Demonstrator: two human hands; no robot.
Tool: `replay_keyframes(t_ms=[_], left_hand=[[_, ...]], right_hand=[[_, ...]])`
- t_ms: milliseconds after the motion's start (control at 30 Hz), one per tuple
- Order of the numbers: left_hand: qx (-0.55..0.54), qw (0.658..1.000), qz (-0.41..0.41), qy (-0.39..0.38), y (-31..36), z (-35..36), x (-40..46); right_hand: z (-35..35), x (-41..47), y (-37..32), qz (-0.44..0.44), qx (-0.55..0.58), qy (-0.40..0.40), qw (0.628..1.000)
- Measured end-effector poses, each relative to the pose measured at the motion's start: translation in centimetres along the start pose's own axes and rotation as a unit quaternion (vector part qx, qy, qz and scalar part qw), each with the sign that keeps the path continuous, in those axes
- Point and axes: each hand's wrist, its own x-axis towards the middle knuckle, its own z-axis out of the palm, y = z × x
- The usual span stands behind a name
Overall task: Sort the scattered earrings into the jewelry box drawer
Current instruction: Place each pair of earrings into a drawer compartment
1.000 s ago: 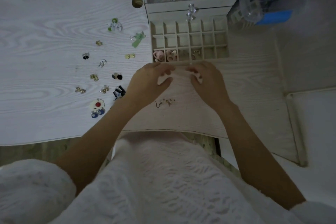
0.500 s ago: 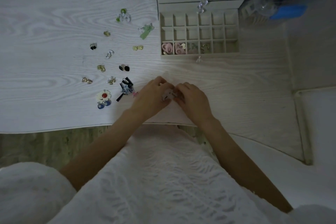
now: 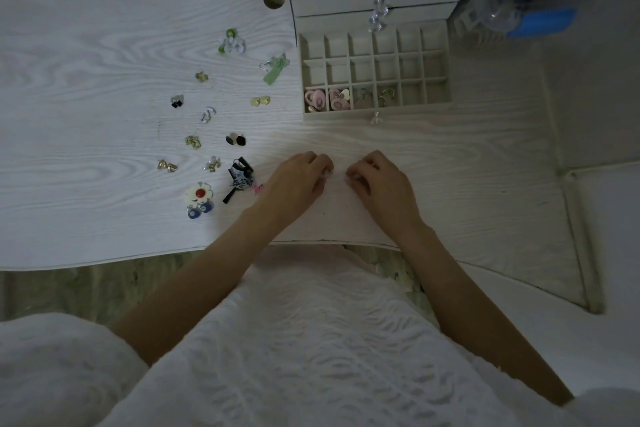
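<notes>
On the pale surface (image 3: 104,55), the drawer (image 3: 377,113) sits far right, earrings (image 3: 207,121) scattered left. Near the edge, left hand (image 3: 294,184) and right hand (image 3: 381,185) curl their fingers (image 3: 356,172) closed, each pinching something tiny, too small to identify.

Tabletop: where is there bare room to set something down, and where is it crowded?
Bare wood lies right of the right hand, in front of the drawer, and along the far left beyond the gold earring. Crowded: the scatter from the green earring down to the flower earring, beside the left hand.
</notes>
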Motion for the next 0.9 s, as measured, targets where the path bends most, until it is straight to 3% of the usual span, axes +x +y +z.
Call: replay_keyframes(t_ms=[133,233,400,667,900], left_hand=[[0.007,1.0,0.025,0.011,0.4,-0.1,1.1],[-0.05,0.998,0.018,0.041,1.5,-0.7,2.9],[-0.193,0.975,-0.006,0.107,4.5,-2.3,8.2],[-0.249,0.956,-0.04,0.153,6.6,-1.8,13.7],[-0.138,0.985,-0.007,0.099,7.1,0.5,15.7]], right_hand=[[-0.8,0.0,0.7,0.043,0.033,0.035,0.998],[-2.9,1.0,1.9,0.1,0.086,0.091,0.987],[-6.7,5.2,3.2,0.181,0.256,0.189,0.93],[-7.2,8.4,5.1,0.162,0.139,0.204,0.955],[-7.4,6.4,6.5,0.148,0.014,0.172,0.974]])
